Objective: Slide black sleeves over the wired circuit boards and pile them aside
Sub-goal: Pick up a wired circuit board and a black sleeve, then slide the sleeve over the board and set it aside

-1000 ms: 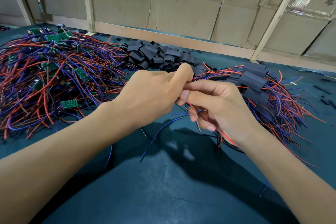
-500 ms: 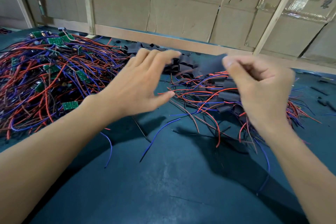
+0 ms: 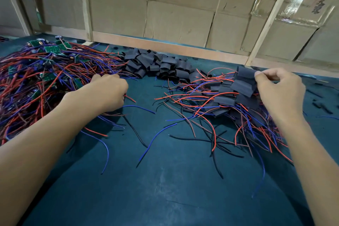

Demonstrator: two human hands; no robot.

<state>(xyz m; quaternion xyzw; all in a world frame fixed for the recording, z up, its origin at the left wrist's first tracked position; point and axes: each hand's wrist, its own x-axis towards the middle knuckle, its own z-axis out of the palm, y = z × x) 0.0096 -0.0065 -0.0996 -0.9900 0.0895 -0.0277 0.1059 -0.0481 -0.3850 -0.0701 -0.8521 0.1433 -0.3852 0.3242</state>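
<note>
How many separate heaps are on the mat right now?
3: bare wired boards far left under the left hand, empty black sleeves at centre back, sleeved boards right, by the right hand. Stray pieces lie apart.

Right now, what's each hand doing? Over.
Left hand gripping wires at unsleeved boards pile. Right hand pinching sleeved board over finished pile. Nothing blocking.

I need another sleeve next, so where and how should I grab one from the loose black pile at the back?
Take a sleeve on the near edge of the loose sleeve pile, from the front. Those lie flat, apart from the tangled wires, so a pinch across the flat faces should lift one cleanly.
</note>
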